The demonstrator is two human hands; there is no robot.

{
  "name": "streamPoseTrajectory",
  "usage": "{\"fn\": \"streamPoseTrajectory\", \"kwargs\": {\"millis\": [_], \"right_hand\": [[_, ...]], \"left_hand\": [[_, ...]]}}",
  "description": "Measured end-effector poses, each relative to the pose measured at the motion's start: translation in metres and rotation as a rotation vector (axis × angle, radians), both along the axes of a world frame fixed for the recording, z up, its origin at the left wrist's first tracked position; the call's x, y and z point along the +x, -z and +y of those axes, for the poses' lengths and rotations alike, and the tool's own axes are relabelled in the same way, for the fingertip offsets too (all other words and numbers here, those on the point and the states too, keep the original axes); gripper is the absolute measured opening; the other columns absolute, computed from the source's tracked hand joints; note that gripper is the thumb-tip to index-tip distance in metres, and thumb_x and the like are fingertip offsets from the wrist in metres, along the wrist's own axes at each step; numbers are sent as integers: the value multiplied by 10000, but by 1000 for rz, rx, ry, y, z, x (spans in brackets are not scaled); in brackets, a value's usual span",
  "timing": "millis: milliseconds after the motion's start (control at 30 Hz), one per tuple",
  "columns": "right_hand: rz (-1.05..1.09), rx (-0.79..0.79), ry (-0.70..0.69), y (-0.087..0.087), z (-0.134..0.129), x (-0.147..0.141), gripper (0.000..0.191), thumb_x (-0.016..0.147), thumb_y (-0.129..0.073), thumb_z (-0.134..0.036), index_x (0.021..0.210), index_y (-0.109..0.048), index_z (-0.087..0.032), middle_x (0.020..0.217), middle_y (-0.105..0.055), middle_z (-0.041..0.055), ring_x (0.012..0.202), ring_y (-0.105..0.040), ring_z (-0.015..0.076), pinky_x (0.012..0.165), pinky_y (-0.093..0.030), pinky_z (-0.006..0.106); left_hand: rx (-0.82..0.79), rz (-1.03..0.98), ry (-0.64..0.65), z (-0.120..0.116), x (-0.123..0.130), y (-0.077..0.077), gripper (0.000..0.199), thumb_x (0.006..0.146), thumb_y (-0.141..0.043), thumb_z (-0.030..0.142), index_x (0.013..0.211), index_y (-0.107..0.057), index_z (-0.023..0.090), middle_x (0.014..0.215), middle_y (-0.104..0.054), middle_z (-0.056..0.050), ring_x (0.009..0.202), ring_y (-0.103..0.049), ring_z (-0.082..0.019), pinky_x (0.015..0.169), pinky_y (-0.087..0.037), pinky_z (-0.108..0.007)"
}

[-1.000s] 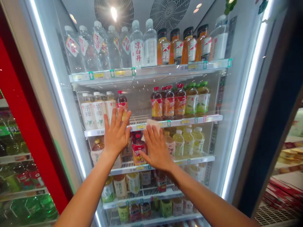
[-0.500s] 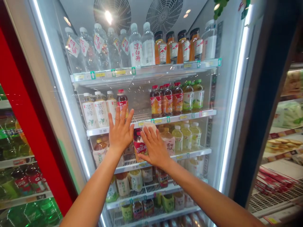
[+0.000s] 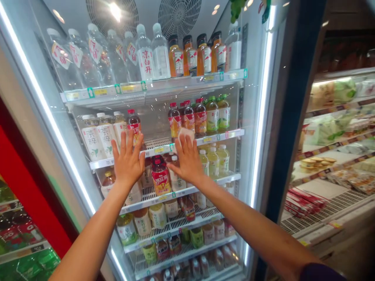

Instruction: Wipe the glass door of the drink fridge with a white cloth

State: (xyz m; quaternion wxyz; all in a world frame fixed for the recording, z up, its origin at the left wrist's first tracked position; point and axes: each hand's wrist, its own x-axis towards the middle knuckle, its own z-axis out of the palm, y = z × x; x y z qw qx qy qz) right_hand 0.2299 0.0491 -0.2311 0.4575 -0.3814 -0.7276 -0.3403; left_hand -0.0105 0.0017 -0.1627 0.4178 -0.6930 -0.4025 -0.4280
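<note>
Right hand (image 3: 189, 160) has shifted up and rightward, carrying the pale cloth (image 3: 186, 132) from below the shelf edge (image 3: 225, 136) to the red-capped bottles (image 3: 188, 118); work apparently now covers a higher patch of glass door (image 3: 156, 127). Fingers flat, slightly apart over cloth. Left hand (image 3: 128, 162) spread, empty, near its earlier spot.

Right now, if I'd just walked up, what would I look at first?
Probably the two bare hands in the middle: the left hand spread open in front of the shelves, the right hand flat with a pale cloth at its fingertips. Next, bright light strips glow down both sides of the drinks, and a bold red panel slants at the lower left.
</note>
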Motion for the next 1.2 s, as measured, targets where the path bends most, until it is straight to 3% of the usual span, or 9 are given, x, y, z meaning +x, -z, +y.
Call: {"fn": "streamPoseTrajectory", "kwargs": {"millis": [100,267,333,500,700,800,933,1100,1200], "right_hand": [[94,-22,53,-30,9,21,1041,980,-325,-752,1637,227,-163,1759,6,166,1633,30,341,1298,-90,654],[-133,-107,-12,9,7,47,1075,966,-346,-769,1643,192,-130,1758,-49,172,1635,-10,341,1298,-118,643],[-175,-116,-25,5,9,60,1053,965,-317,-784,1651,169,-150,1762,-65,147,1637,-16,320,1307,-106,628],[-25,-64,38,-49,20,93,1066,953,-265,-809,1651,169,-130,1767,1,131,1631,93,310,1324,-30,602],[-196,-95,-68,-7,27,132,1032,960,-264,-809,1671,84,-147,1770,-47,114,1636,58,287,1332,-65,588],[-163,-66,-57,-24,38,161,1042,963,-301,-796,1666,112,-149,1769,-46,114,1634,81,280,1330,-61,593],[3,-31,26,-53,49,189,1085,967,-338,-770,1628,234,-128,1764,15,142,1623,134,303,1324,-37,606],[-120,-14,-68,-4,53,201,1146,941,-377,-801,1620,260,-133,1764,-12,150,1631,68,324,1320,-88,626],[-92,39,-74,-16,60,217,1065,973,-318,-777,1639,207,-133,1764,-33,151,1636,25,324,1320,-105,613]], "left_hand": [[-18,-6,-9,-1,-1,-1,658,1016,-452,385,1634,-227,387,1739,-127,0,1625,-29,-291,1307,60,-654],[-77,-24,-16,-6,-1,-3,658,1020,-437,450,1631,-193,438,1734,0,139,1628,16,-321,1300,151,-620],[-74,-4,-42,-7,9,-5,687,1016,-452,467,1634,-151,453,1728,55,151,1625,48,-329,1284,195,-613],[-42,103,-87,7,83,-7,691,1020,-460,433,1646,-169,398,1749,-7,6,1616,94,-280,1281,153,-628],[-47,119,-36,32,174,-3,671,1017,-468,420,1637,-212,391,1742,-100,-18,1614,48,-274,1284,130,-630],[-41,146,-40,39,195,-2,678,1013,-487,418,1634,-215,401,1737,-103,-10,1615,34,-275,1284,129,-631],[-22,143,-51,42,211,-2,688,1010,-497,408,1633,-206,411,1735,-93,2,1617,19,-280,1287,126,-633],[-35,149,-89,42,209,-3,687,1006,-502,397,1630,-217,409,1737,-88,10,1617,10,-288,1284,132,-634],[-38,139,-105,40,199,-4,686,1002,-504,393,1629,-226,412,1738,-89,15,1616,15,-290,1286,133,-624]]}}
